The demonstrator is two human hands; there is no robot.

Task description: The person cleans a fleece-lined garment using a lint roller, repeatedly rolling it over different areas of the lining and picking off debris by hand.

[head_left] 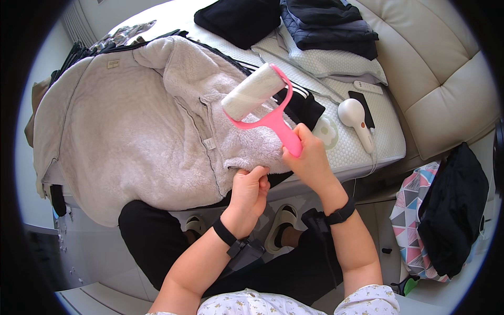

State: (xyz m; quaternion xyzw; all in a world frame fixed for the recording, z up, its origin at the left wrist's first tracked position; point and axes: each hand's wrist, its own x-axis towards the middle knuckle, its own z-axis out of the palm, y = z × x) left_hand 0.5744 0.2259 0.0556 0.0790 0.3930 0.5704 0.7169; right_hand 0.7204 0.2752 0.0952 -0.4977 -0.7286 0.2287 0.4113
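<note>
A pale fleece jacket (126, 126) lies spread open, lining up, across the bed. My left hand (251, 186) pinches its lower hem at the bed's near edge. My right hand (310, 157) grips the pink handle of a lint roller (257, 94). The roller's white sticky drum is tilted up just above the fleece near the jacket's zip. Both wrists wear black bands.
A white handheld device (356, 118) with a cord lies on the white mattress (378, 142) to the right. Folded dark clothes (325, 23) and a black garment (239, 18) sit at the far end. A beige padded headboard (446, 79) is at right, with a patterned bag and black cloth (446, 220) on the floor.
</note>
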